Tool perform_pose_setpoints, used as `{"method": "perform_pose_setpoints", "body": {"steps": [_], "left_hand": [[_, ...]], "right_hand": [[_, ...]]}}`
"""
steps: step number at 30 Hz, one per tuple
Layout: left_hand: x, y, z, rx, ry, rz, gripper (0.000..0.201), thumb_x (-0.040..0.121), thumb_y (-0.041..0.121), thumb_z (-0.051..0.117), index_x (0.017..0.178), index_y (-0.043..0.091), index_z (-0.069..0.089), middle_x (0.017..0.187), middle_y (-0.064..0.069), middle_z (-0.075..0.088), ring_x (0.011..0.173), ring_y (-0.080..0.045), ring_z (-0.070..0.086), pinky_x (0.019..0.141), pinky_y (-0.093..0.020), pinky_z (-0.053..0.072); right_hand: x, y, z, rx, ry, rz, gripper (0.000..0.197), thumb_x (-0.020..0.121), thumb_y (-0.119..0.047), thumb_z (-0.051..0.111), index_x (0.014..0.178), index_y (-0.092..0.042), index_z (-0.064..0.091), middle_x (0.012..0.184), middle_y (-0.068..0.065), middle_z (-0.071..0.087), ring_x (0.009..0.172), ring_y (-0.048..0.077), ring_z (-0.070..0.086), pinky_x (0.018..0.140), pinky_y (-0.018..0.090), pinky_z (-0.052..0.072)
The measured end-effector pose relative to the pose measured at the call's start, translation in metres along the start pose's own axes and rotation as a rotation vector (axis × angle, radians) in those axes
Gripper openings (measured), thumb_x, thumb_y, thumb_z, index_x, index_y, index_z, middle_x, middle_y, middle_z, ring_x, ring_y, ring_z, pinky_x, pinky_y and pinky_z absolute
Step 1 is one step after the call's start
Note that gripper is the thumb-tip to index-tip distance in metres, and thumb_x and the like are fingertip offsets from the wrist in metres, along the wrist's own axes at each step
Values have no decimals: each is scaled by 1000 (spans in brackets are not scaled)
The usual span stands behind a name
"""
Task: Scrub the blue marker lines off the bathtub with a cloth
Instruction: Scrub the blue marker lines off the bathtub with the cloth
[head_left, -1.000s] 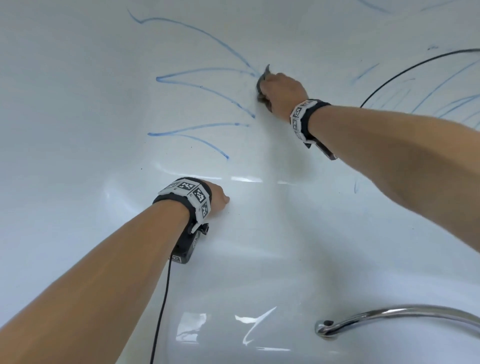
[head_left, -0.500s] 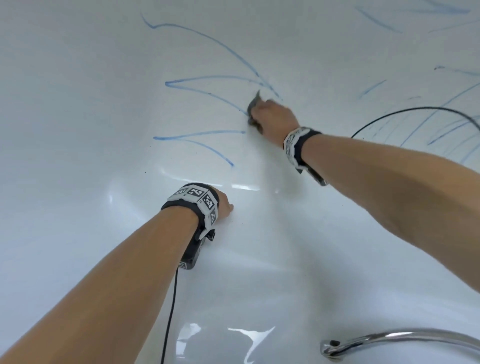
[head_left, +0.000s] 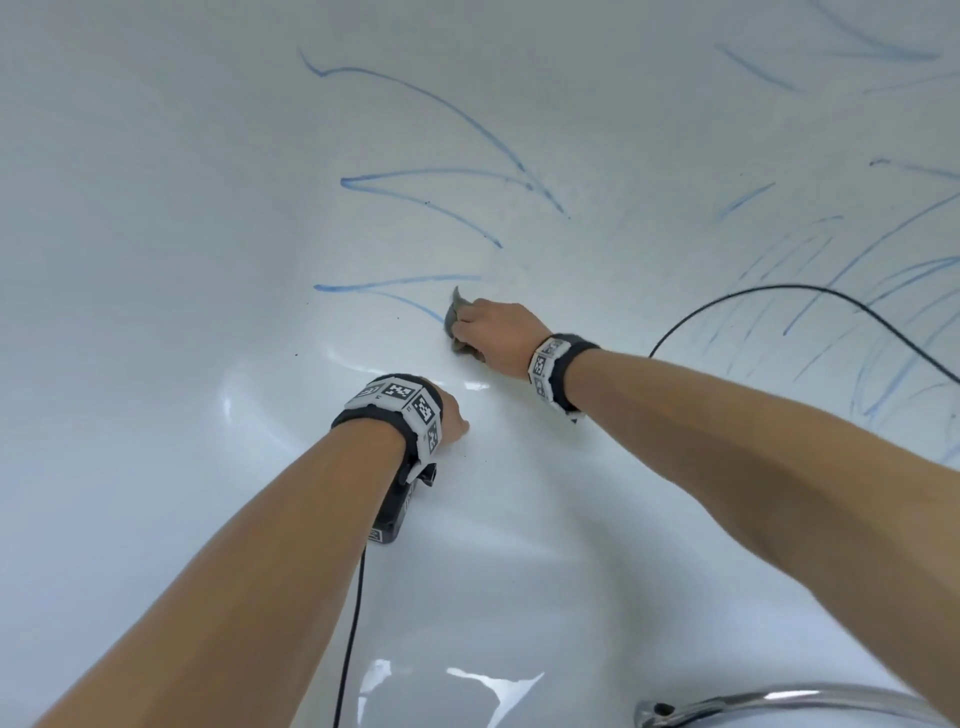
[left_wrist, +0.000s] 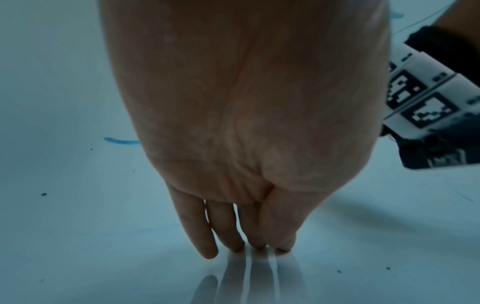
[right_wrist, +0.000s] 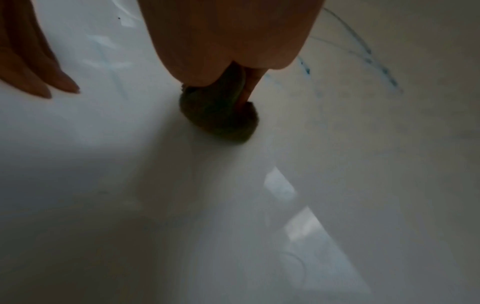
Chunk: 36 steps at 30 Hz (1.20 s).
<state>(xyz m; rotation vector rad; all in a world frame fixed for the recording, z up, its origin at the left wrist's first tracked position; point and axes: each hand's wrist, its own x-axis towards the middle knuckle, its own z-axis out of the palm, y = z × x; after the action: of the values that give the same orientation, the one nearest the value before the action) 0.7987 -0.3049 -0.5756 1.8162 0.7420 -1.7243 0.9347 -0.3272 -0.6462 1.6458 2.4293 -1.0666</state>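
Note:
My right hand (head_left: 493, 332) grips a bunched grey cloth (head_left: 456, 319) and presses it on the white bathtub wall (head_left: 156, 208), at the right end of the lowest blue marker lines (head_left: 395, 283). The right wrist view shows the cloth (right_wrist: 221, 117) squeezed under the curled fingers against the tub. More blue lines (head_left: 441, 192) run above, and several streaks (head_left: 883, 291) cover the wall at the right. My left hand (head_left: 452, 415) rests on the tub floor, its straight fingers (left_wrist: 228, 232) touching the surface.
A chrome grab bar (head_left: 753, 701) sits at the lower right. A black cable (head_left: 779, 291) loops over the right wall, and another cable (head_left: 350, 623) hangs from my left wrist. Small dark specks lie on the tub floor (head_left: 519, 571).
My right hand has slid the cloth down the wall from the upper blue lines to the lowest pair. The right ends of the middle lines are wiped away. The left hand stayed in place.

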Motion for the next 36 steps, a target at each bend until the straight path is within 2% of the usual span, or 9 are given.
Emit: {"method": "perform_pose_setpoints", "body": {"steps": [7, 12, 15, 19, 24, 27, 29, 33, 36], "left_hand": [[45, -10, 14, 121, -10, 70, 47, 84, 55, 59, 119, 25, 68, 130, 0, 64, 108, -19, 61, 100, -38, 46], [16, -8, 3, 179, -50, 165, 69, 84, 49, 29, 149, 28, 38, 153, -5, 41, 137, -27, 42, 113, -43, 33], [17, -8, 5, 202, -45, 211, 77, 79, 44, 20, 153, 26, 31, 156, -6, 35, 141, -26, 37, 116, -43, 29], [3, -1, 8, 169, -41, 122, 57, 103, 43, 25, 154, 19, 31, 158, -8, 32, 143, -27, 34, 119, -42, 24], [-41, -8, 7, 23, -104, 114, 50, 109, 28, 20, 158, 17, 19, 164, -7, 17, 149, -24, 21, 120, -34, 13], [-74, -25, 4, 25, -92, 133, 50, 108, 20, 27, 157, 27, 22, 163, -2, 18, 148, -22, 22, 117, -31, 16], [-89, -39, 7, 45, -84, 125, 51, 106, 17, 30, 155, 28, 29, 162, 0, 24, 146, -22, 27, 116, -30, 19], [-111, -66, 18, 51, -46, 71, 50, 104, 17, 36, 154, 23, 32, 160, 0, 28, 145, -20, 29, 113, -25, 21], [-127, -87, 22, -33, -50, 34, 52, 105, 15, 38, 155, 21, 28, 162, 0, 24, 147, -18, 24, 106, -18, 18]], "right_hand": [[51, 90, -70, -71, 324, 460, 28, 91, -20, 51, 116, -8, 56, 107, 12, 64, 95, 34, 62, 68, 34, 46], [54, 78, -54, -49, 385, 509, 23, 92, -19, 52, 111, -6, 58, 106, 10, 65, 89, 29, 63, 64, 30, 45], [32, 39, -29, 25, 280, 374, 28, 90, -17, 50, 116, -8, 54, 93, 3, 62, 84, 26, 61, 60, 30, 40], [-14, -13, 12, 61, 90, 102, 11, 91, -17, 60, 101, -15, 65, 105, 2, 63, 91, 20, 58, 62, 29, 45], [-4, -16, -1, 89, -184, 87, 13, 86, -10, 64, 81, -20, 57, 102, -2, 67, 90, 18, 62, 68, 26, 42], [8, -21, -16, 187, -273, 241, 11, 84, -10, 61, 78, -19, 58, 99, 2, 66, 93, 25, 64, 71, 26, 39], [11, -22, -24, 371, -156, 371, 5, 84, -13, 61, 87, -18, 62, 102, 3, 65, 96, 26, 63, 75, 26, 43], [-6, -20, -46, 653, 107, 517, 33, 85, -18, 59, 117, -20, 52, 87, 2, 64, 81, 23, 60, 72, 29, 45], [-26, -13, -57, 531, 260, 494, 21, 81, -15, 64, 101, -15, 57, 97, 1, 62, 83, 19, 55, 76, 29, 43]]}}
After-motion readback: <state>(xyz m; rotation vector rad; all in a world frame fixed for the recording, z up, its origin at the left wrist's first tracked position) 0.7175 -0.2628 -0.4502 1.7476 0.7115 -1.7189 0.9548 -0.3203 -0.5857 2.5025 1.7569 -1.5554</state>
